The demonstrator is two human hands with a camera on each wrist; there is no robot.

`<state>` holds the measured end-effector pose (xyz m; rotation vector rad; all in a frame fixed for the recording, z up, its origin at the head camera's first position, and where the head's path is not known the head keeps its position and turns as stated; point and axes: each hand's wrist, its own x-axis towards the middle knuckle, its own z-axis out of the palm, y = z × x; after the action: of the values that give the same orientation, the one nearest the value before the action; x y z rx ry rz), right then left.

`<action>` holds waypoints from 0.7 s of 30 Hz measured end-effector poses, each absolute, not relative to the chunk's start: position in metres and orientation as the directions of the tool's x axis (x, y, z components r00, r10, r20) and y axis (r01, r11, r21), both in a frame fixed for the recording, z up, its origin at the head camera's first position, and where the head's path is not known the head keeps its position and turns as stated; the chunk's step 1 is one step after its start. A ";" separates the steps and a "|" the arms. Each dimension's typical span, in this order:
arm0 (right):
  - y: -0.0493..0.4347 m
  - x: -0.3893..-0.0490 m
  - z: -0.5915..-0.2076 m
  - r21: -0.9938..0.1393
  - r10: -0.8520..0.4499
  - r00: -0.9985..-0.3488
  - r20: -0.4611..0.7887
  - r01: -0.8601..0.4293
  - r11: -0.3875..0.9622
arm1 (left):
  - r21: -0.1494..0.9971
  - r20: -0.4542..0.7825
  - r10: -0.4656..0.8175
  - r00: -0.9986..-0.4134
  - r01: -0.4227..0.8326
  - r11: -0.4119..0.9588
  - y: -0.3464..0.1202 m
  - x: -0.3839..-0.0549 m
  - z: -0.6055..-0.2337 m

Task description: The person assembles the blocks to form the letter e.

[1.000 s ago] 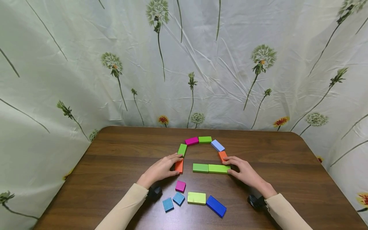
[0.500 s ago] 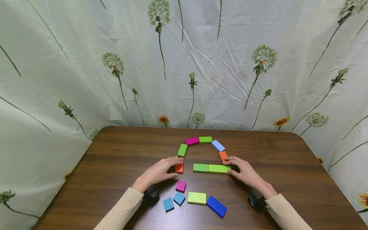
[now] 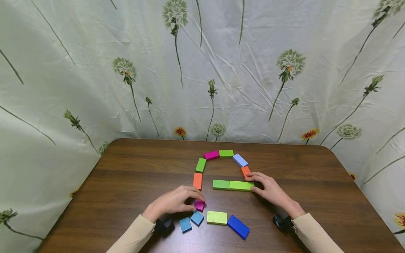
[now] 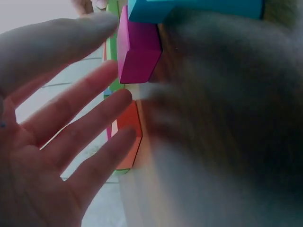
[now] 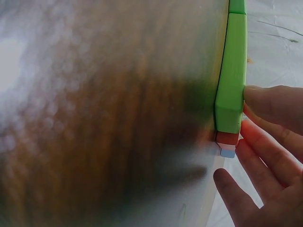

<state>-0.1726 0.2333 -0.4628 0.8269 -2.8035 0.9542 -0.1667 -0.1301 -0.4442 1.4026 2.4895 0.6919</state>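
Observation:
In the head view my left hand (image 3: 177, 201) is over the table's left-middle, thumb and fingers around a small magenta block (image 3: 199, 206). The left wrist view has its fingers extended beside that magenta block (image 4: 142, 52), thumb tip near its upper end. My right hand (image 3: 269, 188) rests at the right, fingertips at an orange block (image 3: 245, 171) and thumb at the end of a long light green block (image 3: 241, 186). A shorter green block (image 3: 220, 184) adjoins that one. The right wrist view shows the thumb beside the light green block (image 5: 232, 71), other fingers loosely extended.
An arc of blocks runs behind: orange (image 3: 197, 181), green (image 3: 200, 165), magenta (image 3: 211, 155), green (image 3: 226, 153) and light blue (image 3: 240, 160). Nearer me lie two blue squares (image 3: 197, 218), a yellow-green block (image 3: 216, 218) and a dark blue one (image 3: 238, 227) on the brown table (image 3: 126, 175).
My left hand has left the left orange block and moved toward me to the small magenta block. The right hand has stayed in place, and the blocks look unmoved.

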 end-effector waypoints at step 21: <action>0.233 -0.174 -0.465 -0.544 -0.467 -0.854 0.229 -0.511 0.665 | 0.448 0.018 0.871 -0.490 0.783 0.431 -0.124 -0.165 -0.446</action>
<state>-0.1740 0.2335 -0.4647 0.8242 -2.8027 0.9492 -0.1647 -0.1243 -0.4463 1.4502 2.4679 0.5978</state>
